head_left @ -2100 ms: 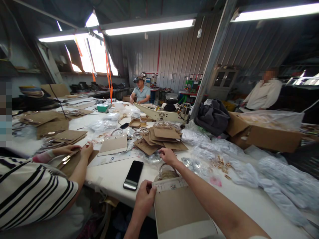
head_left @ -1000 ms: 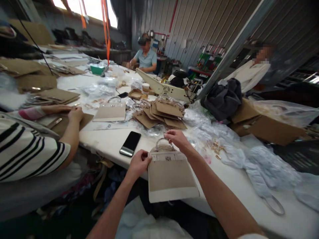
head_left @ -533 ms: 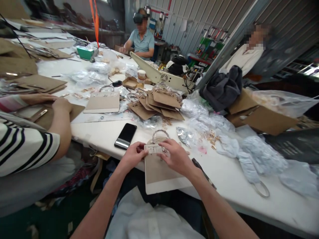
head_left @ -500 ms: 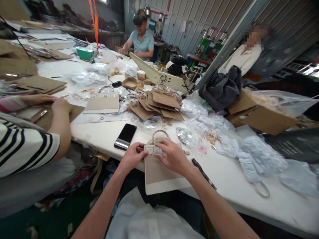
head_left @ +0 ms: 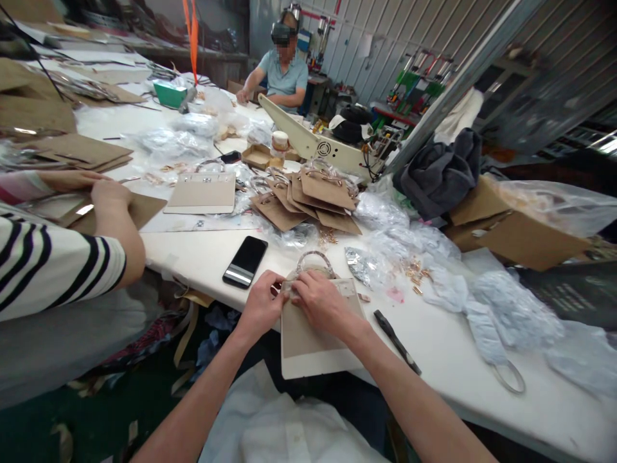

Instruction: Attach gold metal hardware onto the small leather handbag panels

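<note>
A flat beige bag panel (head_left: 313,341) with a pale lower band lies over the table's front edge, its lower end sticking out towards me. A curved handle (head_left: 314,257) is at its top. My left hand (head_left: 264,302) pinches the panel's upper left corner between thumb and fingers. Close beside it, my right hand (head_left: 322,301) lies over the panel's top strip, fingers drawn together and pointing at the left hand. Whatever its fingertips hold is hidden.
A phone (head_left: 245,262) lies left of the panel and a black tool (head_left: 397,342) right of it. Beyond are stacked brown bag pieces (head_left: 321,193), another panel (head_left: 201,193), gold fittings (head_left: 417,273) and plastic bags. A co-worker's striped sleeve (head_left: 62,257) is at left; another person (head_left: 284,71) sits opposite.
My right hand has moved left along the panel's top, and its spread fingers have closed together near my left hand. The view has shifted slightly. The standing person at right is now mostly hidden.
</note>
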Tool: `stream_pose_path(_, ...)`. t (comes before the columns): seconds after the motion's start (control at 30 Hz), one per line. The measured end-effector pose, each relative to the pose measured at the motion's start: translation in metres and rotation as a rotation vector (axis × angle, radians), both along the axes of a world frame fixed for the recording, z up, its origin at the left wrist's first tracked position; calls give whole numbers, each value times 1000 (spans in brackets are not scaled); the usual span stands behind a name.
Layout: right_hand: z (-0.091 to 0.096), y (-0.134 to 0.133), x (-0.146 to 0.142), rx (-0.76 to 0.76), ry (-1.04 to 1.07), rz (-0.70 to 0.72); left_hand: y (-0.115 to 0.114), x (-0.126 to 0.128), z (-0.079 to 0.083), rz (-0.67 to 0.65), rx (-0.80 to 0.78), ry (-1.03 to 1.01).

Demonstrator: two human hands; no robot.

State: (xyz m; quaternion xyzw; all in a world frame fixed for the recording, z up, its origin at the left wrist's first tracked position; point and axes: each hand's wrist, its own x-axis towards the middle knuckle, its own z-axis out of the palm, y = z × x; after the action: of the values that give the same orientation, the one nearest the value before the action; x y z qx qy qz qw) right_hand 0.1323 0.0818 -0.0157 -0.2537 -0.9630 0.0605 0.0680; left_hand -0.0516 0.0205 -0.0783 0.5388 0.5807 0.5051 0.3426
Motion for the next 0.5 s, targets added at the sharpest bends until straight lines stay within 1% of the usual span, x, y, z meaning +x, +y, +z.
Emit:
stream_pose_path(0.2, -4, -3, 1, 15, -1, -2, -4, 3, -7, 16, 31, -36)
stream_pose_path(0.27, -6, -4, 2, 5, 8, -1, -4, 2, -10, -2, 2, -102)
stream_pose_path(0.37, -9, -7, 5, 1, 30, -11, -2, 1, -16, -53, -87, -233)
stream_pose_path(0.43, -12, -9, 7, -1, 53, -27, 0, 2, -19, -50, -125, -249)
stream_pose_path(0.5, -14, -11, 7, 0, 70, -44, 1, 4, -19, -20, -127, -221)
